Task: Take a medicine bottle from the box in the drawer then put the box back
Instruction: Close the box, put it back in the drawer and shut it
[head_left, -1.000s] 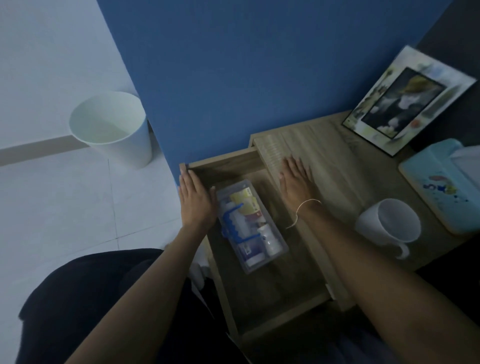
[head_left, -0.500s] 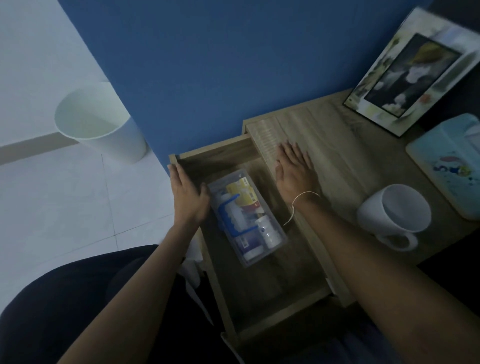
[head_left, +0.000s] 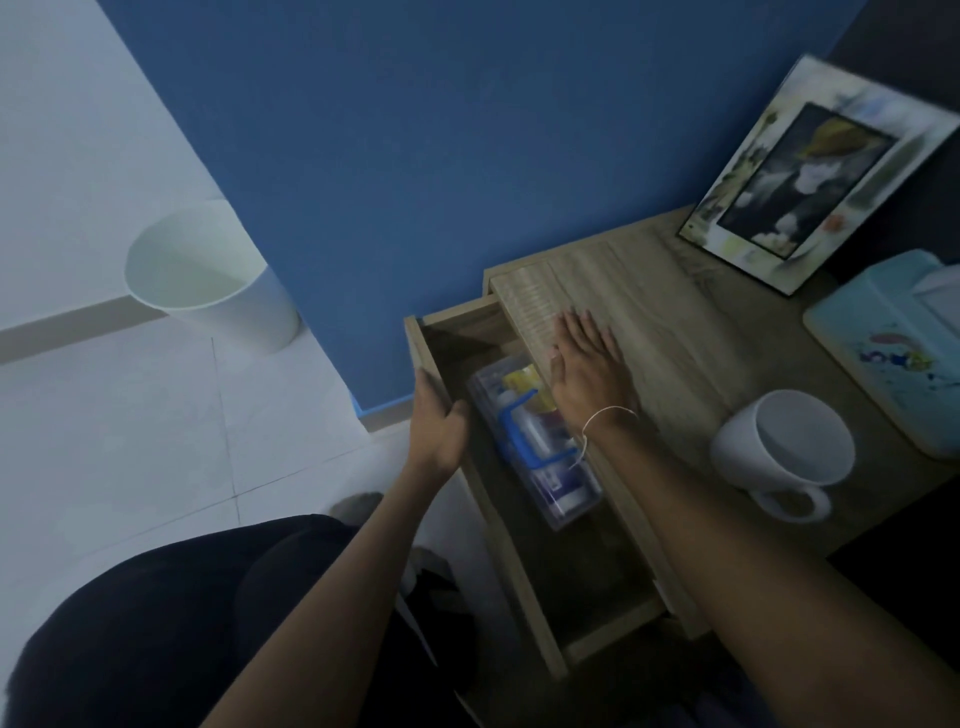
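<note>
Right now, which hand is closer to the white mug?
Right. The right hand lies flat on the tabletop, left of the white mug. The left hand grips the drawer's far side.

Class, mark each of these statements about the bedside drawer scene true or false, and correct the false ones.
1. The drawer is open. True.
2. The clear box sits on the tabletop. False: it lies inside the drawer.
3. The left hand grips the drawer's outer side wall. True.
4. The right hand holds a medicine bottle. False: it lies flat and empty on the tabletop edge.
5. The white mug lies tipped inside the drawer. False: it stands on the tabletop.
</note>
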